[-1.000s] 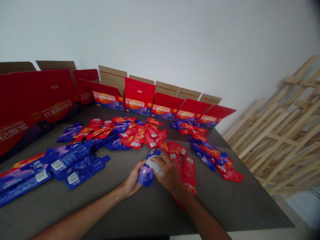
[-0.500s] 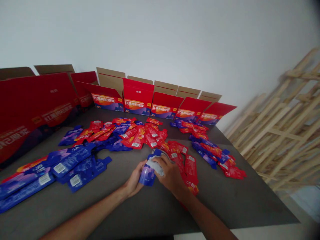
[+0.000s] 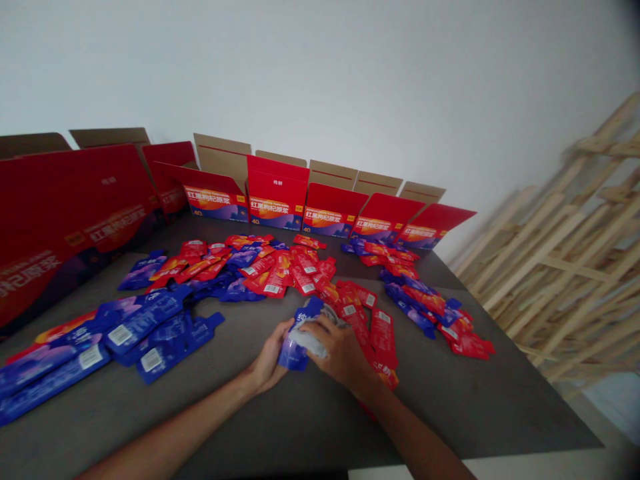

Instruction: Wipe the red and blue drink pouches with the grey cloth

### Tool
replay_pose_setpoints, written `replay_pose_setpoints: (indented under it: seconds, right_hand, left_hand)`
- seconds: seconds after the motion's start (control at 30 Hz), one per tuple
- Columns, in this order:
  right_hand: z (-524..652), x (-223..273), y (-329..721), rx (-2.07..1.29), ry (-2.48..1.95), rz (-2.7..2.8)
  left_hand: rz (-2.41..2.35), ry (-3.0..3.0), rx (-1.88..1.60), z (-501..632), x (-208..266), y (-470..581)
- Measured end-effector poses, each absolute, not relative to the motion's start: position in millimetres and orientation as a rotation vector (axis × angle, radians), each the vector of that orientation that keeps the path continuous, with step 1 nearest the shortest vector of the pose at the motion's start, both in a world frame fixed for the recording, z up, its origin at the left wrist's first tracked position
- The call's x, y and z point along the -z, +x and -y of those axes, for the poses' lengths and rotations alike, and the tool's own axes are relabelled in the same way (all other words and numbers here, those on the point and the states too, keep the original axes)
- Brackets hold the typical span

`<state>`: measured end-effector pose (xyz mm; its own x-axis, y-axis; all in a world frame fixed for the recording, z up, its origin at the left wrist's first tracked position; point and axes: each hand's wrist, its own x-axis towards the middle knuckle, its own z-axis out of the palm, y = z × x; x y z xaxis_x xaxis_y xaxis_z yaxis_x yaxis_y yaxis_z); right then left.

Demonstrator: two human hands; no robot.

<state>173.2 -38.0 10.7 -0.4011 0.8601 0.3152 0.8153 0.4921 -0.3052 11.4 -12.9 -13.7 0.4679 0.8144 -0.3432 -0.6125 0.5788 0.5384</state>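
Observation:
Near the middle of the table, my left hand [image 3: 273, 360] grips a blue spouted pouch [image 3: 295, 353] by its left edge, its printed face turned up. My right hand [image 3: 336, 347] is closed on a pale grey cloth [image 3: 311, 339], which lies against the pouch's face and covers part of it. The pouch's right side is hidden behind cloth and fingers. Just beyond and to the right of my right hand lie loose red pouches [image 3: 381, 333]. Left of my left hand is a group of blue pouches [image 3: 160, 343] with barcodes showing.
Open red cartons [image 3: 277, 193] line the back of the dark table [image 3: 240, 427]; larger red cartons [image 3: 75, 213] stand at left. A mixed pile of red and blue pouches [image 3: 250, 263] sits mid-table, another [image 3: 425, 300] at right. Wooden slats [image 3: 565, 267] stand beyond the right edge.
My right hand has shifted the cloth slightly down across the pouch, uncovering more of its upper printing. My left hand keeps its hold in nearly the same place.

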Motion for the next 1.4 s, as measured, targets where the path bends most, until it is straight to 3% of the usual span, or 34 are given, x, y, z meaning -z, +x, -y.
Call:
replay_pose_setpoints:
  seconds: [0.2, 0.5, 0.8, 1.13, 1.4]
  right_hand:
    - [37, -13, 176, -0.079, -1.475, 2.156]
    - [44, -12, 172, -0.263, -1.177, 2.581]
    - [39, -12, 174, -0.136, -1.453, 2.202]
    - [46, -14, 171, -0.256, -1.183, 2.593]
    - [38, -10, 176, -0.088, -1.461, 2.198]
  left_hand:
    - [-0.65, 0.391, -0.91, 14, 16, 11]
    - [-0.647, 0.373, -0.863, 9, 16, 8]
    - [-0.65, 0.345, -0.926, 13, 11, 12]
    - [-0.634, 0.355, -0.853, 8, 22, 6]
    - [-0.632, 0.333, -0.91, 10, 15, 10]
